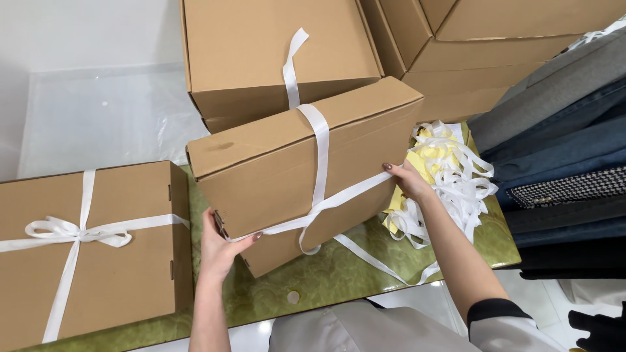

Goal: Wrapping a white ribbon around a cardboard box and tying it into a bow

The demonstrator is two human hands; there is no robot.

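Observation:
A brown cardboard box (287,163) is tilted up on one edge on the green table (326,280). A white ribbon (321,153) runs over its top and across its front face. My left hand (220,246) grips the box's lower left corner and pins the ribbon there. At the box's right side, my right hand (409,181) presses against the cardboard, touching the ribbon where it wraps around.
A closed box tied with a white bow (85,248) lies at the left. Larger cardboard boxes (274,52) are stacked behind. A heap of white ribbon on yellow paper (450,176) sits at the right, beside folded clothes (561,137).

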